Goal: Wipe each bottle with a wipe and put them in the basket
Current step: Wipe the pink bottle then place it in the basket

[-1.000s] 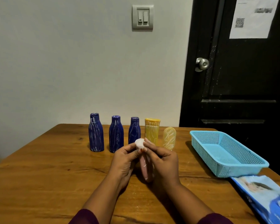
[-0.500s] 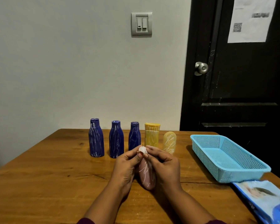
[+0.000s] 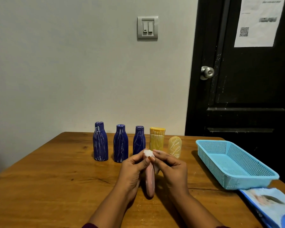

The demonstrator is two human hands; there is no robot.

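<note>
Table (image 3: 48, 186): brown wood with dark grain cracks, its far edge towards the wall.
Back row, left part: left blue bottle (image 3: 100, 143), middle blue bottle (image 3: 120, 144) and right blue bottle (image 3: 139, 142), upright, streaked white, slightly apart.
Back row, right part: yellow bottle (image 3: 156, 139), then pale yellow bottle (image 3: 175, 146), both upright.
Right side: light blue mesh basket (image 3: 247, 181).
Near right corner: wipes pack (image 3: 270, 204), flat, just beside the basket's near end.

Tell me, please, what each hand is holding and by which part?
The left hand grips the pink bottle around its upper half; the right hand pinches the white wipe against the bottle's top end.
</note>
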